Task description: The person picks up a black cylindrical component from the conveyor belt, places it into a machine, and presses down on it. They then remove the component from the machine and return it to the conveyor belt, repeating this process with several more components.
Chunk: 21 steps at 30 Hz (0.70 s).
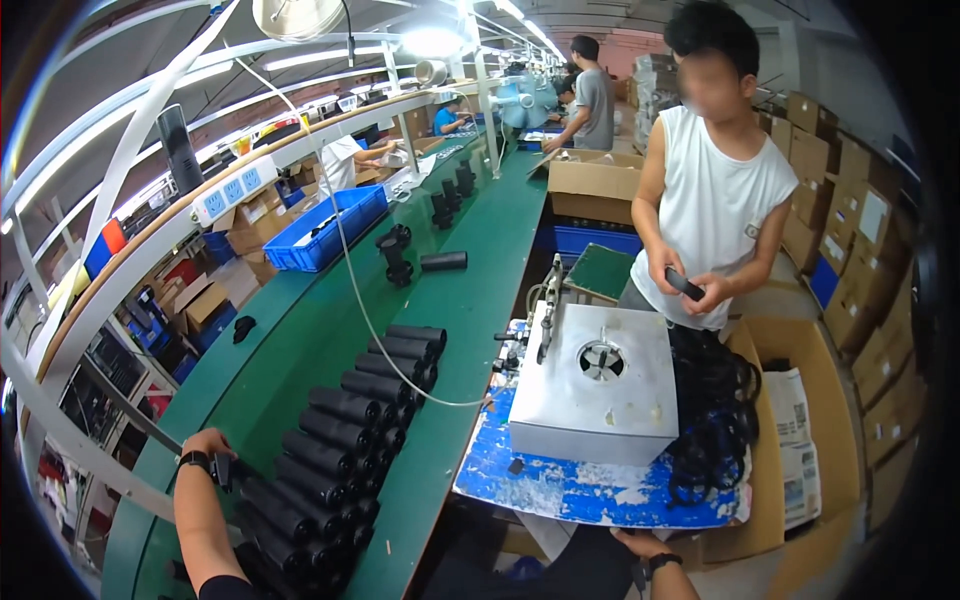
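My left hand (207, 444), with a dark band at the wrist, is at the left side of the green conveyor belt. Its fingers curl down over a black part (226, 470) at the end of a pile of black tubes (326, 443); the fingertips are mostly hidden. The tubes lie stacked side by side in a long row. My right hand (641, 543), also banded at the wrist, is at the near edge of a worn blue board (570, 497). The board covers its fingers. A silvery metal box (590, 385) with a round vented opening stands on that board.
Black rings or loops (712, 410) are heaped right of the box. A co-worker in a white top (715, 180) stands beyond, holding a black piece (685, 284). An open carton (795, 450) is at right, a blue bin (328, 228) far left. A white cable (350, 260) hangs across the belt.
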### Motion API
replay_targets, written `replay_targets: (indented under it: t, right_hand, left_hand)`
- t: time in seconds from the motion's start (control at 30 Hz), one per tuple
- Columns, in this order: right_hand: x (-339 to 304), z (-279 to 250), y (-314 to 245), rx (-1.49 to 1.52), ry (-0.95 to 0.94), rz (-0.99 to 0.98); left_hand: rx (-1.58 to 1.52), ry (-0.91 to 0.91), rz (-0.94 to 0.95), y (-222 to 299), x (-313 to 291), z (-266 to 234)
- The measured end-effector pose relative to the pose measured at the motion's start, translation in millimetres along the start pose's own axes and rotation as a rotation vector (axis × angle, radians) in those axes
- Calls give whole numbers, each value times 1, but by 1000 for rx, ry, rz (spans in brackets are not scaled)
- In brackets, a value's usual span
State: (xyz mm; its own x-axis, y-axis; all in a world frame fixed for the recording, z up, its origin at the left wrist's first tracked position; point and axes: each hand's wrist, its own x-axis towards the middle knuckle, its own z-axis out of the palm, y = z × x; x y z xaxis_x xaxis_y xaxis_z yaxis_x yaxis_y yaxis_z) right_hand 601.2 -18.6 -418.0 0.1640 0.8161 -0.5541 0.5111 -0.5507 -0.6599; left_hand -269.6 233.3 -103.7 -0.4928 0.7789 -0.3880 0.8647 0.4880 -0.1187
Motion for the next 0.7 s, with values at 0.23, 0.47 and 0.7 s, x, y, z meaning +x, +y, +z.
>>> replay_targets:
  t: [0.23,0.47,0.7]
  right_hand:
    - [17,-4,5,47,79,-170]
    - [23,-14,19,-68,204,-147]
    - [46,-21,41,-84,244,-94]
  left_hand:
    - [-252,466,263,62,-124,-81]
    - [-288,967,548,136,-311,-113]
    - [-950,784,842,236,-431,-46]
